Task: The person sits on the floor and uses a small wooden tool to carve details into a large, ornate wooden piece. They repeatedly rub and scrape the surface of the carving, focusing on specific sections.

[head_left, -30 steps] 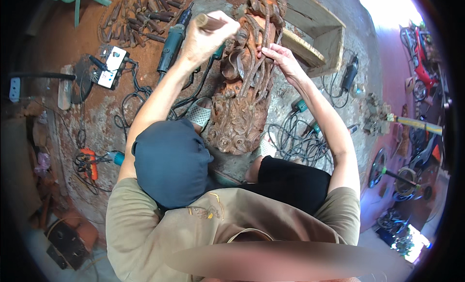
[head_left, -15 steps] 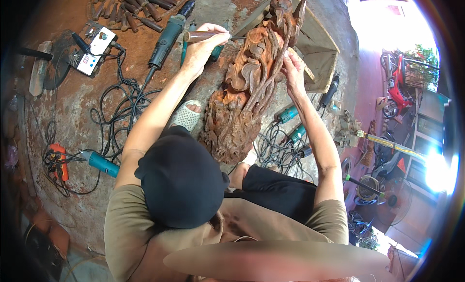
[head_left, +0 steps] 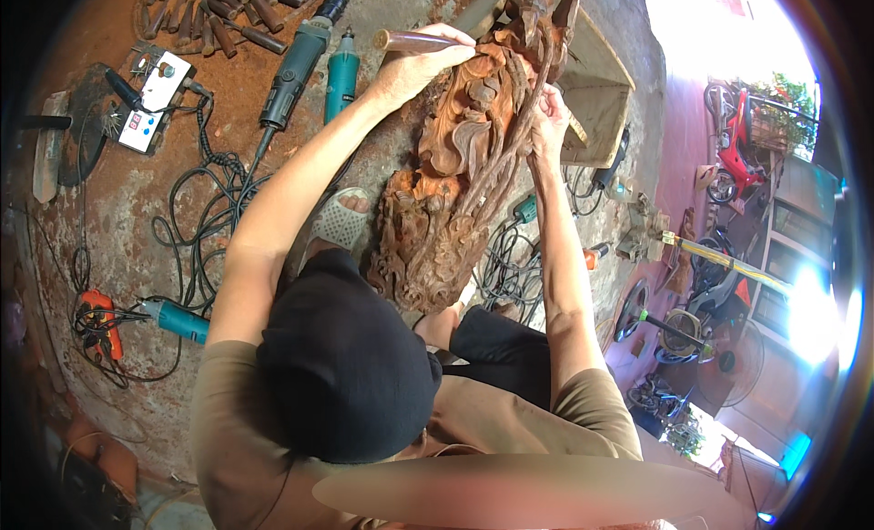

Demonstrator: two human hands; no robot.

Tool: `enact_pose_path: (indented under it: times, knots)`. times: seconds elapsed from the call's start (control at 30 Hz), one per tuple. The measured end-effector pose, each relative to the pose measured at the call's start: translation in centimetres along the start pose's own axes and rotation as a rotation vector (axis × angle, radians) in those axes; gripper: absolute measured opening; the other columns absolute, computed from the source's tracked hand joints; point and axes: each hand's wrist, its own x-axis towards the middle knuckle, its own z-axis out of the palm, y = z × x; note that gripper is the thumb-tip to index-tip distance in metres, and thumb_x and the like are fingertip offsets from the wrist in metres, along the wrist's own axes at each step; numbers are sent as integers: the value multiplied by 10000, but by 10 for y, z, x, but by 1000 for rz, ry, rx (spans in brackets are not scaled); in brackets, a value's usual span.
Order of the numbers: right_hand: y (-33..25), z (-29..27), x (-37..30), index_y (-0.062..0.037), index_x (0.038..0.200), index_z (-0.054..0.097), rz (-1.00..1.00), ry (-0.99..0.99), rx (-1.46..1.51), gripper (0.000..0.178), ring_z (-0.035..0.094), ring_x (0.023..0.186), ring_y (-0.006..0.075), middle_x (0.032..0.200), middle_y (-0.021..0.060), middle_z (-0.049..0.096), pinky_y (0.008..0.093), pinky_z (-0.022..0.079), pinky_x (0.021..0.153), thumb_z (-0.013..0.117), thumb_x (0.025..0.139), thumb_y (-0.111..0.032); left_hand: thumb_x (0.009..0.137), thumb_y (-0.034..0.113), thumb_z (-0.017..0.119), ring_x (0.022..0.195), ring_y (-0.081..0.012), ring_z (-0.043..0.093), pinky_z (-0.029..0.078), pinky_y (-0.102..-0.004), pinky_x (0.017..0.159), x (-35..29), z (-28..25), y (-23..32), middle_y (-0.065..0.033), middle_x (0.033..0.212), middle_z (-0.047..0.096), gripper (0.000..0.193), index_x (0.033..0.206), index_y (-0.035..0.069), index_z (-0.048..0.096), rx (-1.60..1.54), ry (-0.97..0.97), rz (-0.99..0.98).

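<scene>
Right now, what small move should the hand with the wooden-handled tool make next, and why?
Probably ease the chisel tip forward in a short cut. The left hand grips its handle against the carved wood sculpture, and the right hand braces the carving's far side.

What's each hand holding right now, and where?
Left hand grips a wooden-handled chisel mid-handle. Right hand grasps the wood carving by its upper edge.

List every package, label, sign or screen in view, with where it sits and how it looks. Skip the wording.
Control box: on the ground at upper left, beside the cables; a flat white rectangle with a small dark display window showing red digits and a round knob.
Label on teal rotary tool: on the ground left of the left hand; a pale patch on its teal body, too small to make out.
No packages or signs show.
</scene>
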Motion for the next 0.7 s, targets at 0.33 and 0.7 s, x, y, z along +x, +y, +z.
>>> enact_pose_path:
  times: [0.33, 0.7]
  knots:
    - [20, -10, 4, -44, 1165, 571, -58, -53, 121, 269, 474, 694, 5, 824, -70, 539, 149, 367, 612, 626, 907, 11, 909, 100, 658, 902, -111, 673, 553, -266, 781, -24, -10, 0, -50, 960, 724, 126, 1014, 57, 715, 125, -114, -136]
    - [16, 7, 0, -29, 1117, 580, -110, 74, 118, 222, 368, 575, -10, 682, -101, 448, 153, 285, 531, 621, 905, 20, 934, 129, 634, 993, -170, 659, 507, -323, 931, -21, -2, -19, -112, 1042, 705, 151, 1037, 23, 663, -162, 0, -168]
